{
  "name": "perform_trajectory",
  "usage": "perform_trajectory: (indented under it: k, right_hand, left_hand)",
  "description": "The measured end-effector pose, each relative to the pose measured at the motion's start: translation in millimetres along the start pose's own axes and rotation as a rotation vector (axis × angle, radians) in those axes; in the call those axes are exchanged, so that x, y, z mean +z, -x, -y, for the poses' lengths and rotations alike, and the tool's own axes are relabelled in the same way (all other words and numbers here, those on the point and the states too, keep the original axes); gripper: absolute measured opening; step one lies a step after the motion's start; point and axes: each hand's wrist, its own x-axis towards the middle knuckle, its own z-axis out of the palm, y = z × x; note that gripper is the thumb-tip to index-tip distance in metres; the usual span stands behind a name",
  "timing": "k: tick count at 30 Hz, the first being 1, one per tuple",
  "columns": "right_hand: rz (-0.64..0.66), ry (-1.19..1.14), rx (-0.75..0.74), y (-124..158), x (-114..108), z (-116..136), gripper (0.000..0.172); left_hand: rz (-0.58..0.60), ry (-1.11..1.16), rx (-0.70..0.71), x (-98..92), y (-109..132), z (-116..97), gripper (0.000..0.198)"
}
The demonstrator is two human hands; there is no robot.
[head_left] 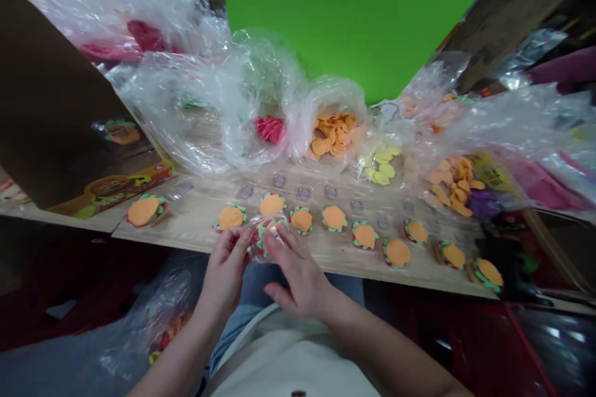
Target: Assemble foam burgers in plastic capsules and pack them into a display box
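Observation:
A small clear plastic bag [254, 252] with a toy burger [261, 234] in it is between my hands at the table's front edge. My left hand [224, 267] pinches the bag's left side between thumb and fingers. From the right, my right hand [298, 270] lays its stretched fingers over the burger and bag, with its thumb standing apart. The fingers partly cover the burger; its green frilly layer shows. Close by lie more toy burgers with orange tops: one burger [231, 218] left of the bag, another burger [272, 204] just behind it, and a third burger [301, 220] to the right.
Several burgers, such as one [365, 235], line the table [321, 257] rightward. Behind them lie small purple-grey pieces [304, 192] and open bags of orange pieces [333, 134], red pieces [269, 129] and yellow pieces [382, 164]. A brown box [60, 99] stands left, a green panel [358, 18] behind.

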Motion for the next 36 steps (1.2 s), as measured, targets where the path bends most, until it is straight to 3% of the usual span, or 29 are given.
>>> perform_trajectory:
  k: [3, 5, 7, 10, 13, 17, 20, 24, 27, 31, 36]
  right_hand:
    - [-0.326, -0.126, 0.417, -23.7, -12.2, -10.8, 0.039]
    - [-0.327, -0.183, 0.617, -41.5, -17.4, -25.6, 0.034]
    - [-0.216, -0.213, 0.674, -53.4, -21.6, -40.3, 0.043]
    - [-0.202, -0.162, 0.658, -57.5, -28.6, -52.5, 0.048]
    - [-0.169, -0.093, 0.593, -56.4, -38.0, -52.3, 0.049]
    - [-0.106, -0.022, 0.474, -60.8, -50.1, -45.9, 0.048]
    - [-0.202, 0.028, 0.51, -57.0, -53.8, -43.2, 0.048]
    - [-0.427, 0.004, 0.661, -33.7, -47.2, -44.0, 0.047]
    - [-0.567, -0.04, 0.695, -18.4, -41.6, -47.7, 0.047]
    - [-0.532, -0.034, 0.648, -12.9, -46.0, -54.2, 0.046]
    - [-0.411, 0.02, 0.599, -21.0, -60.1, -60.3, 0.047]
  left_hand:
    - [0.024, -0.023, 0.06, 9.5, -0.7, 5.3, 0.028]
    - [0.045, -0.054, 0.066, 18.3, 0.9, 8.1, 0.029]
    - [0.057, -0.071, 0.059, 26.7, 4.1, 8.7, 0.028]
    - [0.109, -0.052, 0.01, 35.9, 9.3, 3.4, 0.026]
    - [0.237, 0.014, -0.103, 42.1, 10.9, -6.0, 0.023]
    - [0.385, -0.106, -0.145, 50.3, 2.6, -9.3, 0.05]
    - [0.316, -0.233, -0.046, 57.9, -5.8, -1.9, 0.051]
    - [0.18, -0.179, 0.122, 70.5, -4.9, 8.3, 0.042]
    - [0.169, -0.198, 0.199, 78.4, 4.2, 12.7, 0.042]
    - [0.207, -0.206, 0.161, 80.0, 9.3, 12.2, 0.043]
    - [0.394, -0.303, 0.045, 76.7, -2.1, -3.0, 0.056]
